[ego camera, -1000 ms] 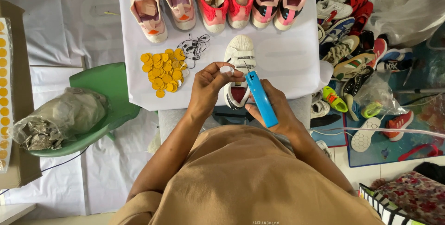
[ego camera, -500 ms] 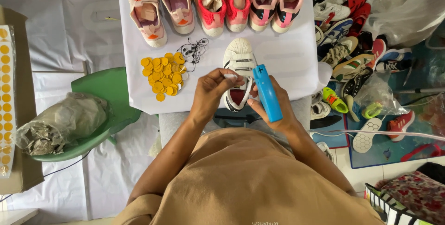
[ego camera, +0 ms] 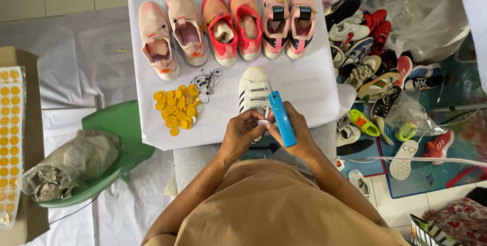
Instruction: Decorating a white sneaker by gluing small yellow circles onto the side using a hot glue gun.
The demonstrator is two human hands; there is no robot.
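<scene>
A white sneaker with dark side stripes (ego camera: 253, 91) lies toe away from me on the white-covered table (ego camera: 314, 86). My left hand (ego camera: 243, 132) pinches the shoe's near end, its fingers closed on the tongue or lace area. My right hand (ego camera: 297, 134) grips a slim blue stick-shaped tool (ego camera: 282, 118), its tip pointing at the shoe beside my left fingers. Both hands meet just over the near part of the shoe.
Three pairs of pink and red sneakers (ego camera: 228, 23) line the table's far side. A pile of yellow round stickers (ego camera: 176, 109) and a dark lace tangle (ego camera: 207, 81) lie left of the shoe. Loose shoes (ego camera: 373, 63) cover the floor at right; a green chair (ego camera: 114, 129) with a grey bag stands left.
My hands have drawn closer together at the shoe's near end, and the blue tool has tilted more upright toward the shoe. The camera view shifted slightly.
</scene>
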